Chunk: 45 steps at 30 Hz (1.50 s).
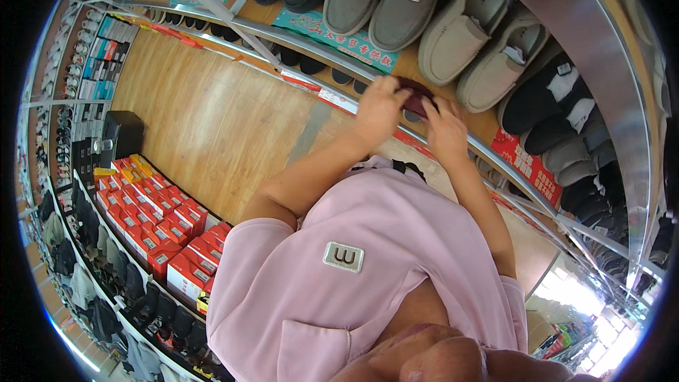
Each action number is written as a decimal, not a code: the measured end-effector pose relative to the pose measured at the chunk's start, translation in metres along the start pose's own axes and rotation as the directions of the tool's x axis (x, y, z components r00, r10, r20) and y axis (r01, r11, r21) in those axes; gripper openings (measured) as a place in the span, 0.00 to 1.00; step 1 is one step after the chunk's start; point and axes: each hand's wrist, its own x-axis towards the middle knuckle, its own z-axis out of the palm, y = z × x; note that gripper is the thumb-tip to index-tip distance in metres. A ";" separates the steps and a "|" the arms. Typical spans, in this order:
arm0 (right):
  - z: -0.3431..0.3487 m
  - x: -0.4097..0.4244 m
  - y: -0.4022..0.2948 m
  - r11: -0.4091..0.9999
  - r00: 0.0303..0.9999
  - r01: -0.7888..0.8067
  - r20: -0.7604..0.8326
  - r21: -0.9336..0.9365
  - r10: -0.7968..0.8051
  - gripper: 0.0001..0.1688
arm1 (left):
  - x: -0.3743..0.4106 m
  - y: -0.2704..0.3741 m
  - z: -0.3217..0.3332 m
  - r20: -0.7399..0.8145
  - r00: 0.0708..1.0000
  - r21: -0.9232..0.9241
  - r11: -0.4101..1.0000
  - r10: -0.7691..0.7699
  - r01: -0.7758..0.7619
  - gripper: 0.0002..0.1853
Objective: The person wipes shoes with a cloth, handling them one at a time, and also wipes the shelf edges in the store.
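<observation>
My left hand and my right hand meet at the front edge of a wooden shoe shelf. Between them is a small dark maroon piece, apparently fabric, with the fingers of both hands closed on it. The fingers hide much of it, and blur keeps me from telling exactly what it is. Just beyond my hands stands a pair of beige slip-on shoes. Grey slip-on shoes are to their left, beside a teal printed sign that bears writing.
Black shoes and a red sign line the shelf at right. A metal shelf rail runs below my hands. Stacked red shoeboxes and a black stool-like block stand at left on the wooden floor.
</observation>
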 end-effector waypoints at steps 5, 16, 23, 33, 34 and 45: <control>0.003 -0.010 0.006 0.998 0.998 0.036 -0.054 -0.059 -0.039 0.27 | -0.002 0.005 -0.003 0.063 0.997 -0.105 0.993 -0.042 0.049 0.21; 0.034 0.095 -0.062 0.980 0.981 0.179 0.053 0.085 -0.184 0.27 | 0.004 -0.058 -0.056 -0.218 0.950 0.124 0.960 -0.222 0.253 0.16; 0.016 0.050 -0.032 0.995 0.987 0.071 0.142 0.066 -0.080 0.26 | 0.001 -0.018 -0.027 -0.122 0.968 0.061 0.972 -0.218 0.227 0.19; 0.013 0.048 -0.017 0.894 0.969 0.158 -0.239 0.420 -0.059 0.19 | 0.006 -0.048 -0.039 0.115 0.962 -0.390 0.879 -0.249 0.274 0.17; 0.011 0.052 -0.017 0.881 0.970 0.149 -0.240 0.449 -0.041 0.17 | 0.011 -0.058 -0.046 0.106 0.948 -0.427 0.847 -0.301 0.317 0.16; 0.068 0.148 -0.121 0.990 0.991 0.077 -0.122 0.122 -0.062 0.21 | 0.015 -0.144 -0.097 -0.176 0.981 -0.037 0.997 -0.077 0.072 0.18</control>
